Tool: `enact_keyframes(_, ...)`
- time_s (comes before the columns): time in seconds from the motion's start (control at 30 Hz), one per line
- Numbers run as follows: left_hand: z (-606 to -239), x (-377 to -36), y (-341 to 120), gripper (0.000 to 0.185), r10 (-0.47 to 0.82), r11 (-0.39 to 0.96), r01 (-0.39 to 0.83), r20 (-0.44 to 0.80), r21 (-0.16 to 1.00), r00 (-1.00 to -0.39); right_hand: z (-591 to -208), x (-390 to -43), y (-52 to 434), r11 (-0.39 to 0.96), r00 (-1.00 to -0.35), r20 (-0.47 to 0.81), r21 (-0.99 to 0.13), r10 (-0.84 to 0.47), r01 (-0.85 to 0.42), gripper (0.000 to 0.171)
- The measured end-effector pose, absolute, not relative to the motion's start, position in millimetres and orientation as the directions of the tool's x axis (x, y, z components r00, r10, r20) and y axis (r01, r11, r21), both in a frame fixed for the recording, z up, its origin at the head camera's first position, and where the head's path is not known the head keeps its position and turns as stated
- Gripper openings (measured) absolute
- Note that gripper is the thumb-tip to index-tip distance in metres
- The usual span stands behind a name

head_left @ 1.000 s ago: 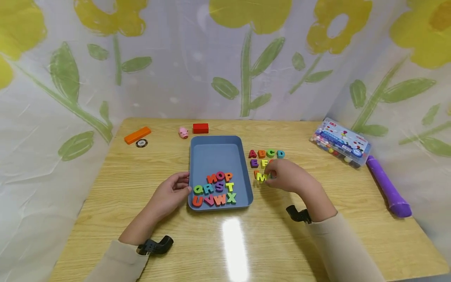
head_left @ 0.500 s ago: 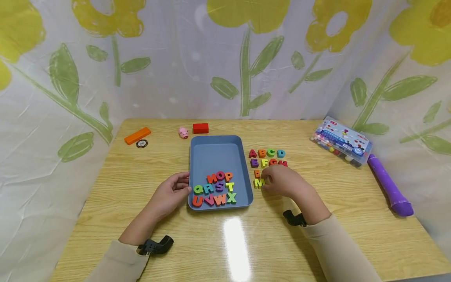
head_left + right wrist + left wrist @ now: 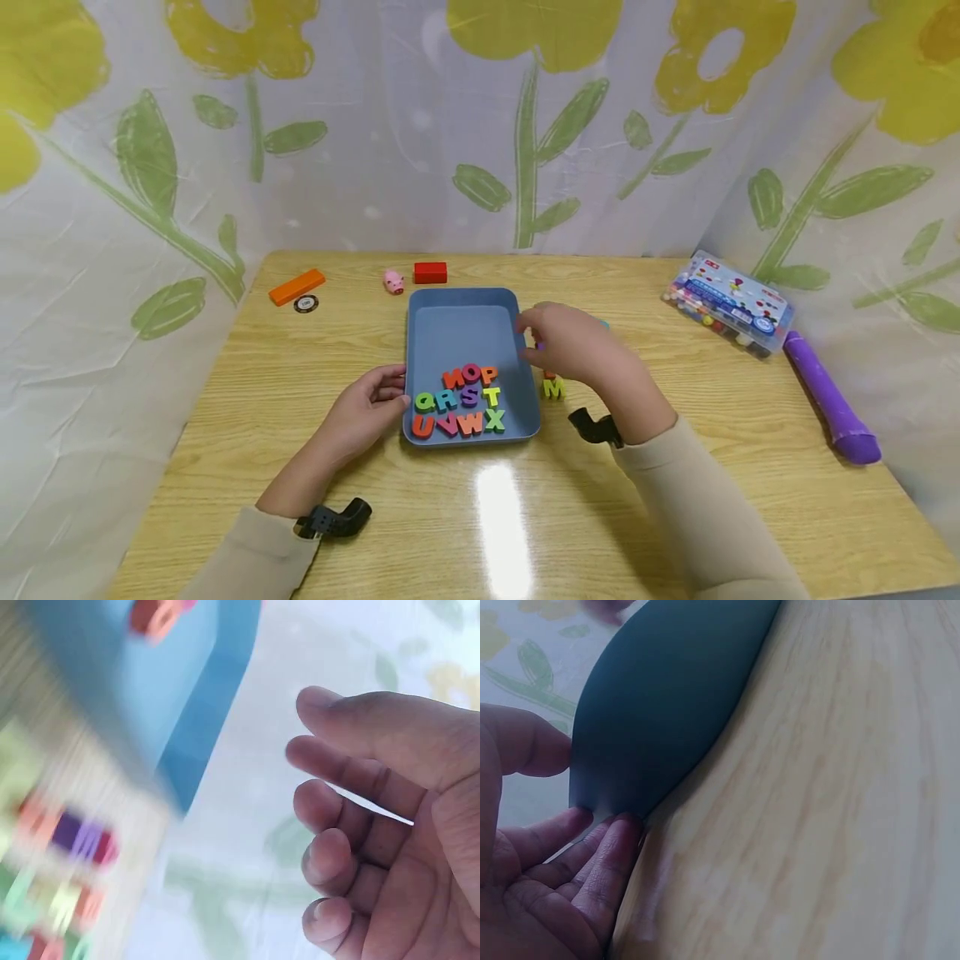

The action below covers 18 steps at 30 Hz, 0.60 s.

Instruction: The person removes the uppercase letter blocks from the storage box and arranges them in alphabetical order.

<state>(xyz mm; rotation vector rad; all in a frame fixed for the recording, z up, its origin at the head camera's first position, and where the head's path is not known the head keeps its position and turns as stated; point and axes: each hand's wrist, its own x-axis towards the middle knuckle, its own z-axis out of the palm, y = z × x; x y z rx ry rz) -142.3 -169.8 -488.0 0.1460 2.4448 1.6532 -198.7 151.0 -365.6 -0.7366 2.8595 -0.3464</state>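
A blue-grey tray (image 3: 462, 333) holds several coloured toy letters in its near half, among them a green X (image 3: 494, 420) and a purple S (image 3: 469, 396). My left hand (image 3: 369, 405) touches the tray's left side, thumb tip at the rim and fingertips against the outer wall in the left wrist view. Over the tray's right rim is my right hand (image 3: 573, 342), fingers loosely bent and holding nothing in the right wrist view. A yellow letter M (image 3: 553, 389) lies on the table just below it; more letters there are mostly hidden by the hand.
Behind the tray sit a pink toy pig (image 3: 393, 282) and a red block (image 3: 431, 272). An orange block (image 3: 297, 287) and a round chip (image 3: 306, 304) are at far left. On the right lie a clear box of beads (image 3: 729, 302) and a purple stick (image 3: 832, 398).
My right hand has set down the yellow M below the other letters, let go, and moved up and left to the tray's right rim. The left hand stays at the tray.
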Motion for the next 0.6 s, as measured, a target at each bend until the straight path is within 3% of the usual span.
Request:
enact_keyframes(0.3,-487.5,-143.9,-168.8,0.054,0.191,0.353,-0.026,-0.099,0.935,-0.977,-382.0,-227.3,69.4,0.804,-0.748,-0.296,-0.211,-0.594,-0.555,0.031)
enact_keyframes(0.6,-484.1,-141.1,-170.5,0.055,0.181,0.334,-0.037,-0.102,0.942,-0.978,-404.1,-232.0,49.8,0.793,-0.707,-0.367,-0.199,-0.605,-0.576,0.019)
